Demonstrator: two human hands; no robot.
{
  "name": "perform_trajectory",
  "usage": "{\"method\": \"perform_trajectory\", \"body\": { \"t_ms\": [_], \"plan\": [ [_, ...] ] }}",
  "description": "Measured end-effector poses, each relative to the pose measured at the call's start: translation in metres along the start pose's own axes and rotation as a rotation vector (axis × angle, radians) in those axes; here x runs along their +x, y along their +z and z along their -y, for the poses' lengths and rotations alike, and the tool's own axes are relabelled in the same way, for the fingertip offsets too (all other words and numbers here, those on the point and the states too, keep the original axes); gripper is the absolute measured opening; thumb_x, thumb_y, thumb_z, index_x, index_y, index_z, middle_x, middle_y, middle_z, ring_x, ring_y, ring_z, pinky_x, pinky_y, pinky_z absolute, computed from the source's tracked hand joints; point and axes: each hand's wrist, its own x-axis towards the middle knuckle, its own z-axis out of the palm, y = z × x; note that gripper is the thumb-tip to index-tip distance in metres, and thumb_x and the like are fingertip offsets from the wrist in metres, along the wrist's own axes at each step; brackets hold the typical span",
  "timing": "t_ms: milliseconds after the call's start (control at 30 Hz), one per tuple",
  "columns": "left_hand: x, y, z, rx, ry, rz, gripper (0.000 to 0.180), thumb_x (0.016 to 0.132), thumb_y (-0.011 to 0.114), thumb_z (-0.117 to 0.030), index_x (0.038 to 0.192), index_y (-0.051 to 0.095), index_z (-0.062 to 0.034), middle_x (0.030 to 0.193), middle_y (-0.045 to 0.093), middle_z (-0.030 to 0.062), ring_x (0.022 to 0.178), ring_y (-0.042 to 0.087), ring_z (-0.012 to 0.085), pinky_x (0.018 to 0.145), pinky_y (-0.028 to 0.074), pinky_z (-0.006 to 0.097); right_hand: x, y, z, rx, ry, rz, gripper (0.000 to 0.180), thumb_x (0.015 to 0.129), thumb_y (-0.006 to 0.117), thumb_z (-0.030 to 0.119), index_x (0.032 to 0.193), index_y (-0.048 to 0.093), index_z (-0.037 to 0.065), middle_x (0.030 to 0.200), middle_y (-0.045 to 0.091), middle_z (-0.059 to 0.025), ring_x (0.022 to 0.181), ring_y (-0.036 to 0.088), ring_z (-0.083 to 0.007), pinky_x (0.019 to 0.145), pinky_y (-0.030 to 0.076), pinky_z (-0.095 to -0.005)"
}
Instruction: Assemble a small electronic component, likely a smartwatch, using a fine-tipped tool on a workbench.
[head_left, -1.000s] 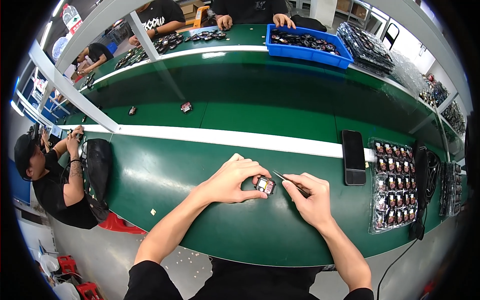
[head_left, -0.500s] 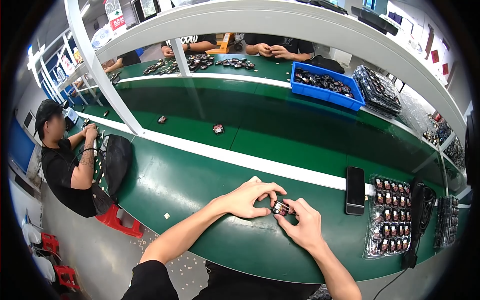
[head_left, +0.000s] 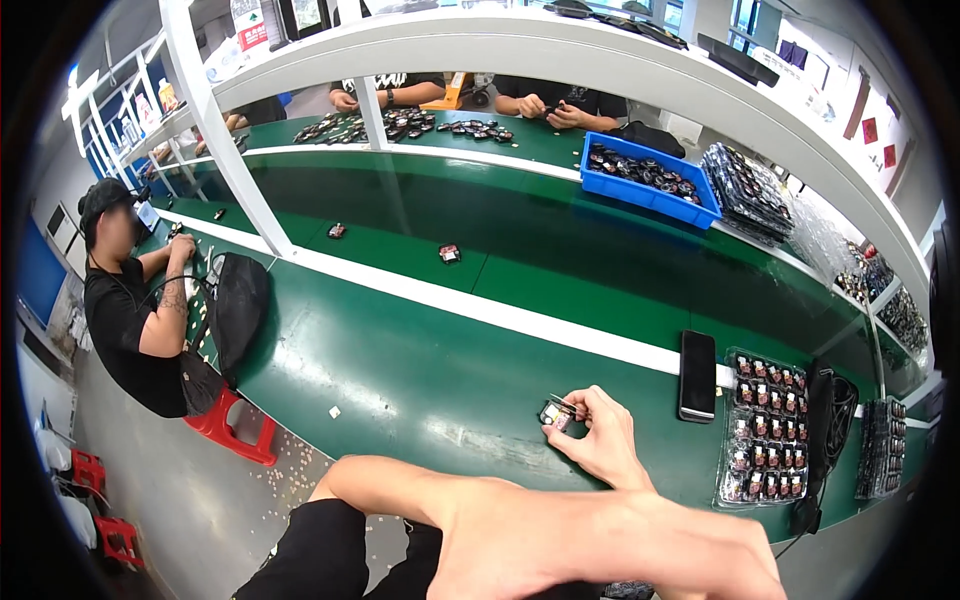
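My right hand [head_left: 610,438] pinches a small black square electronic part [head_left: 556,413] with a pale face, just above the green table. A thin bar-like piece sticks up at its top edge, by my fingertips. My left hand [head_left: 570,535] is apart from the part, large and close at the lower edge, crossing in front of my right forearm. Its fingers cannot be made out. To the right of my right hand lie a black phone [head_left: 697,377] and a clear plastic tray [head_left: 722,490] holding rows of small black and red parts.
Black cables [head_left: 835,400] and more stacked trays [head_left: 882,450] lie at the far right. Two loose parts, one a black part [head_left: 450,254], sit beyond the white strip [head_left: 480,313]. A blue bin [head_left: 650,202] stands at the back. A co-worker [head_left: 135,300] sits left, near a black bag [head_left: 240,310].
My left hand has let go of the part and swung back toward the lower edge, over my right forearm. My right hand still holds the part. The view has shifted slightly.
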Motion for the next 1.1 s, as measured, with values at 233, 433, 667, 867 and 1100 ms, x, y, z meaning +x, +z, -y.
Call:
{"method": "perform_trajectory", "body": {
  "t_ms": [233,433,667,867,1100],
  "plan": [
    [0.028,-0.004,-0.053,0.15,-0.301,0.195,0.156,0.055,0.085,-0.1,0.156,0.055,0.0142,0.14,0.066,0.0202,0.111,0.066,0.0277,0.092,0.054,0.037,-0.002,0.001,0.002,-0.014,-0.029,-0.045,0.043,0.077,0.099,0.024,0.107,0.076,0.003,0.087,0.064,-0.0039,0.077,0.062,-0.0172,0.071,0.054,-0.0332],
    [0.005,-0.019,-0.049,0.294,-0.289,0.136,0.142,0.065,0.074,-0.104,0.149,0.064,0.0108,0.131,0.072,0.0169,0.106,0.07,0.0258,0.092,0.056,0.037,-0.004,0.001,0.007,0.006,-0.031,-0.035,0.042,0.078,0.099,0.022,0.108,0.077,0.003,0.088,0.065,-0.0047,0.077,0.062,-0.0179,0.071,0.054,-0.0338],
    [-0.01,-0.071,-0.074,0.545,-0.651,-0.131,0.125,0.087,0.056,-0.104,0.139,0.075,0.0079,0.119,0.081,0.0158,0.106,0.076,0.0224,0.097,0.06,0.039,-0.014,-0.014,-0.003,-0.067,-0.027,-0.072,0.038,0.084,0.092,0.027,0.11,0.078,0.004,0.093,0.072,-0.0101,0.085,0.074,-0.0302,0.077,0.059,-0.0428],
    [-0.117,-0.25,-0.141,2.085,-0.893,-0.274,0.06,0.102,0.083,-0.043,0.147,0.071,-0.0048,0.148,0.07,0.0158,0.137,0.066,0.0333,0.116,0.051,0.048,-0.025,-0.047,0.0,-0.034,-0.046,-0.107,0.038,0.084,0.094,0.024,0.111,0.078,0.003,0.091,0.069,-0.0089,0.082,0.071,-0.0247,0.075,0.058,-0.0401],
    [-0.181,-0.33,-0.187,2.371,-1.063,-0.458,0.079,0.104,0.079,-0.052,0.165,0.056,-0.0085,0.159,0.065,0.0174,0.15,0.056,0.0368,0.123,0.045,0.053,-0.074,-0.158,-0.041,-0.416,0.262,-0.577,0.039,0.082,0.096,0.028,0.108,0.08,0.004,0.084,0.068,-0.0074,0.076,0.068,-0.022,0.071,0.055,-0.0386]
  ]
}}
